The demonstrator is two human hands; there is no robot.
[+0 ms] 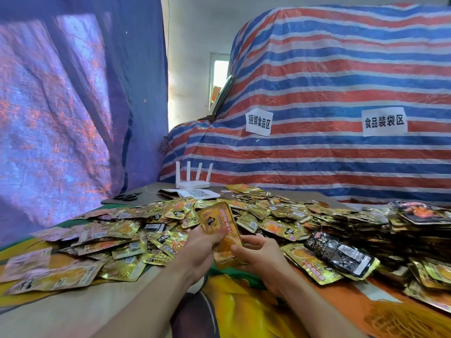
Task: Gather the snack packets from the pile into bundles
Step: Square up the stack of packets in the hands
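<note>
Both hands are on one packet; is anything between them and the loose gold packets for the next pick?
Nothing visible. The left hand and right hand hold the yellow packet at the near edge of the pile, whose gold packets lie uncovered to the left. To the right, a black packet lies atop some gold ones.

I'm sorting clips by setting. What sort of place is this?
Likely a makeshift food-packing workroom: there is a huge pile of snack packets, and paper signs on the striped tarpaulin label food bundling and bagging areas.
</note>
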